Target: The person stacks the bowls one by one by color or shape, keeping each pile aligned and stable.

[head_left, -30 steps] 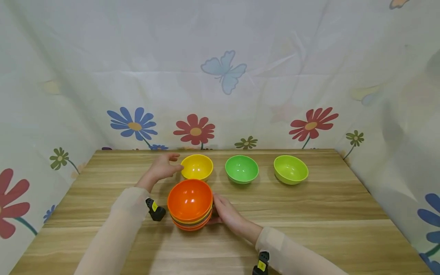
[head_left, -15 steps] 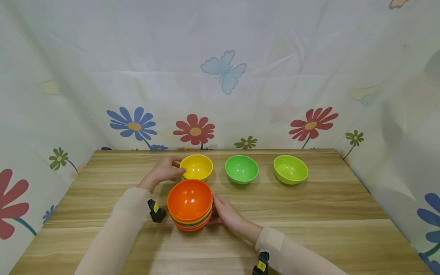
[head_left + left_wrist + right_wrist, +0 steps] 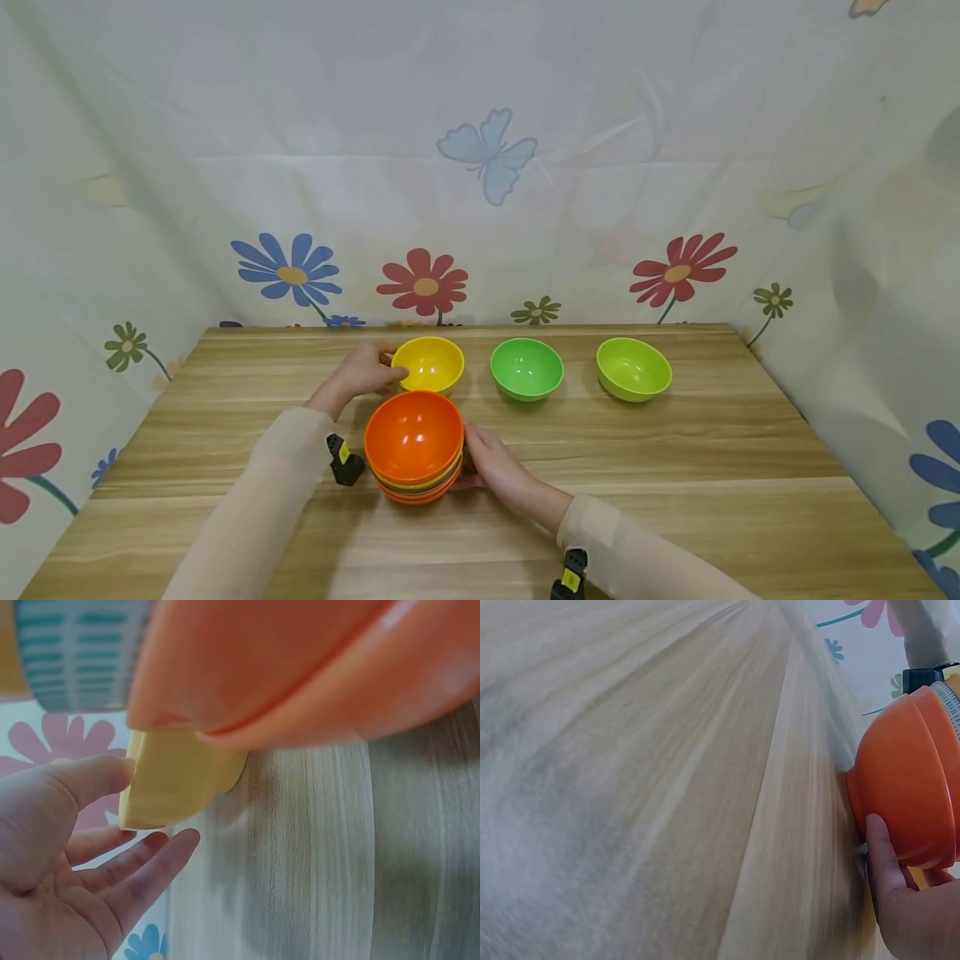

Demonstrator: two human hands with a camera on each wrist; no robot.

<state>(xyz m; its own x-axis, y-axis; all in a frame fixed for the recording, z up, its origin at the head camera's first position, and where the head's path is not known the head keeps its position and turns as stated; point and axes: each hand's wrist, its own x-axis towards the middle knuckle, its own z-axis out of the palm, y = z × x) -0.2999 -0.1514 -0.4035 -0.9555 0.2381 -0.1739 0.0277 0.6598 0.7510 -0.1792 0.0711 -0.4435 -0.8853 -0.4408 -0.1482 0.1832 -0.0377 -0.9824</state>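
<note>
**Bowl nesting abt partway imo: one stack, three singles**

So, going by how things sit rn, this looks like a mid-job moment. Done pile: a nested stack [image 3: 414, 454] at the front, left of center over the tabletop [image 3: 660, 500], w/ an orange bowl [image 3: 414, 433] on top, a patterned bowl [image 3: 82, 652] (teal dashes) further down and more orange at the bottom. Exact count? Can't tell, the rims overlap too much tbh.

Not in the stack yet: three bowls in a row along the back, all upright. Yellow bowl [image 3: 431, 367] right behind the stack, green bowl [image 3: 527, 369] next, lime-green bowl [image 3: 634, 370] at the right end.

Hands: left hand [image 3: 360, 372] has its thumb over the yellow bowl's left rim w/ fingers round the outside, so prob a light rim pinch; the other fingers are spread apart in the wrist cam. That bowl's on the table afaict. Right hand [image 3: 504, 471] cups the stack from the right, thumb up along the side, fingers low around it. Can't tell if the base touches the wood.

Yellow's prob the one in play, green + lime-green are untouched.
</note>
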